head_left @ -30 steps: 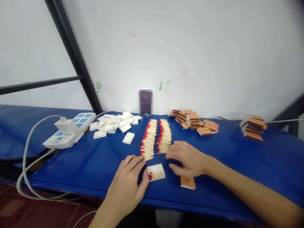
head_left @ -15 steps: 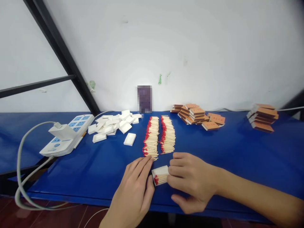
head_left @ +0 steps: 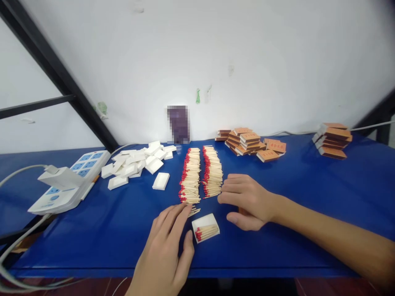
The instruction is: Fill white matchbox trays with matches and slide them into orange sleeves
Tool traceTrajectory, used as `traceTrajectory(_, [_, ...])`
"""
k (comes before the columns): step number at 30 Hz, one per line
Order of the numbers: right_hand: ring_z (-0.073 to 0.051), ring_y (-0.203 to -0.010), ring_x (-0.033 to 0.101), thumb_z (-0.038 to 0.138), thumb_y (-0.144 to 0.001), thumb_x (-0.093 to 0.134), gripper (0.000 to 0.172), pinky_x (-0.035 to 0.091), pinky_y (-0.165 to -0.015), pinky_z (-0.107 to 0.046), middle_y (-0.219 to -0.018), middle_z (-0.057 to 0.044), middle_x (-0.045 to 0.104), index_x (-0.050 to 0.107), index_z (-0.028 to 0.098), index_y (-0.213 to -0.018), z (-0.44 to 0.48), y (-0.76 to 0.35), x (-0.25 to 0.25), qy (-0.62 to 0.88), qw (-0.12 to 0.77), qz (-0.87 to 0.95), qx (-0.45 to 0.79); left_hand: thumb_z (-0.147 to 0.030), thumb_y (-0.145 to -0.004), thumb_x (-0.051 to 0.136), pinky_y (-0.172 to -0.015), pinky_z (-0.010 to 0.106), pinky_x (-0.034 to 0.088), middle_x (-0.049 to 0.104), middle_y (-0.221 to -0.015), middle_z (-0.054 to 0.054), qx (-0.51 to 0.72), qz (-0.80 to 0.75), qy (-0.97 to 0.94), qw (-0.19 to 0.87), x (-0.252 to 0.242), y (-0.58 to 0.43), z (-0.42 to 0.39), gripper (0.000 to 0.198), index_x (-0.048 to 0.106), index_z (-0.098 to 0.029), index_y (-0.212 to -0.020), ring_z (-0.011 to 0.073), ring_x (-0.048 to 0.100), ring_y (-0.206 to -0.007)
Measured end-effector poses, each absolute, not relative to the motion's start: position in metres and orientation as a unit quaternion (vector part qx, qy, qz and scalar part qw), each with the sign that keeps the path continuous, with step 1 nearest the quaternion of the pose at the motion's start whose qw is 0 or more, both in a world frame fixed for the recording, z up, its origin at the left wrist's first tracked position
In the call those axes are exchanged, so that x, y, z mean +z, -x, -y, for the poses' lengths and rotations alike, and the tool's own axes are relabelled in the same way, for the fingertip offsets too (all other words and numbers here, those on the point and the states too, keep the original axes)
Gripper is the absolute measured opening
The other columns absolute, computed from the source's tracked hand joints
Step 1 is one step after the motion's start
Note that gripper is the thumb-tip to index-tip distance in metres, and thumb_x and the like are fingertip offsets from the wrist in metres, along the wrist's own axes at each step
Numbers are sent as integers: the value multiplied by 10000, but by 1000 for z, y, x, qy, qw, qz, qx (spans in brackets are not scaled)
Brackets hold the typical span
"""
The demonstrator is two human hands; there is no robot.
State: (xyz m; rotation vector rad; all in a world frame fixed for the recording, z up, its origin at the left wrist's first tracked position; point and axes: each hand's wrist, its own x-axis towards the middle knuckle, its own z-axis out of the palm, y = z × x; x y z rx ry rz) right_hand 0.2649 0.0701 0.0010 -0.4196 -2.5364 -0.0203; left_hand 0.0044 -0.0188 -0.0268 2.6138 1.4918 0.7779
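A white matchbox tray [head_left: 208, 222] with red-headed matches along its near side lies between my hands. My left hand [head_left: 165, 248] is open, its fingertips over a few loose matches [head_left: 194, 211] at the near end of the left match row [head_left: 190, 174]; its thumb points at the tray. My right hand [head_left: 248, 201] is above and right of the tray, fingers bent beside the near end of the right match row [head_left: 212, 170], thumb apart. A small orange piece [head_left: 243, 211] shows beneath that palm, mostly hidden; I cannot tell whether it is touched.
White empty trays [head_left: 132, 160] are heaped at the left, with a single tray [head_left: 161, 181] nearer. Orange matchboxes [head_left: 248, 142] are piled at the back, and another stack [head_left: 333, 139] stands far right. A power strip [head_left: 72, 181] with a plug and cable lies on the blue table's left.
My right hand has left the tray and moved up and away from it, uncovering the tray's right end and an orange piece. My left hand stays by the loose matches. The view has shifted slightly.
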Motion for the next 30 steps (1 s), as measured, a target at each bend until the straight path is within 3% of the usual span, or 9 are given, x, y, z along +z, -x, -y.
traceTrajectory(11, [-154,-603,464,312,-1027,343,316,355,-622,-300,-665,-19,582,537,188,-810,-77,-268,-5,158,341,921,98,-234,-1013,421,-1049,481,474,589,-1377,90,228,-479,-845,64,-22,-8,17,375,519,-212,-1375,291,498,-1280])
traceTrajectory(17, [-154,-611,464,322,-1018,382,296,359,-631,-293,-678,-22,603,551,189,-816,-76,-267,-6,165,336,922,97,-256,-1021,424,-1113,533,409,489,-1504,96,200,-481,-852,51,-18,-10,16,420,498,-228,-1434,316,410,-1389])
traceTrajectory(25, [-151,-625,482,276,-1004,420,228,359,-646,-277,-688,-15,583,571,186,-860,-74,-263,-5,153,311,936,63,-223,-1011,431,-1086,498,432,583,-1373,94,231,-481,-841,90,-15,-12,19,340,587,-205,-1313,279,483,-1279])
traceTrajectory(30, [-156,-644,512,269,-997,440,207,377,-651,-279,-699,-24,607,586,181,-880,-74,-261,-4,157,298,941,25,-200,-998,432,-1097,501,414,567,-1370,107,261,-468,-840,82,-20,-7,21,351,572,-194,-1320,289,441,-1314])
